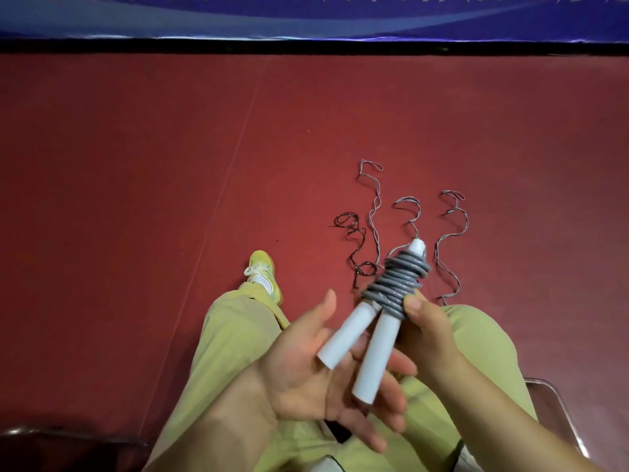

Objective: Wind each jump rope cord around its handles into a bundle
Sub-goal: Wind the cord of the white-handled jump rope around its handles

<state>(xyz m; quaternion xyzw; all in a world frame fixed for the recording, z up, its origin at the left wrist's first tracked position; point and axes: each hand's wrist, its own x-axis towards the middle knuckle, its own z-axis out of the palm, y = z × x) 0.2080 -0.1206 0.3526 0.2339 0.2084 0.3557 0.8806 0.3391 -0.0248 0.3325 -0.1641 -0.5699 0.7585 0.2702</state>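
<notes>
So I've got the wound jump rope up in front of me over my lap. It's two white handles side by side with the grey cord coiled tight round their far ends, the whole thing tilted so the wrapped end points far-right and the bare ends point near-left. One white tip pokes out past the coils at the far end.

My right hand is pinching the bundle from the right, thumb pressed on the lower coils and fingers curled behind where I can't really see them. My left hand is flat and spread, palm up, under the bare handle ends; they look like they're resting across my fingers, but I can't tell for sure if they touch.

On the red floor just beyond the bundle there are more loose cords: a dark one on the left, and a few thin grey squiggly ones to its right, all unwound. My yellow-green shoe sticks out to the left of them, and I'm in light green trousers.
</notes>
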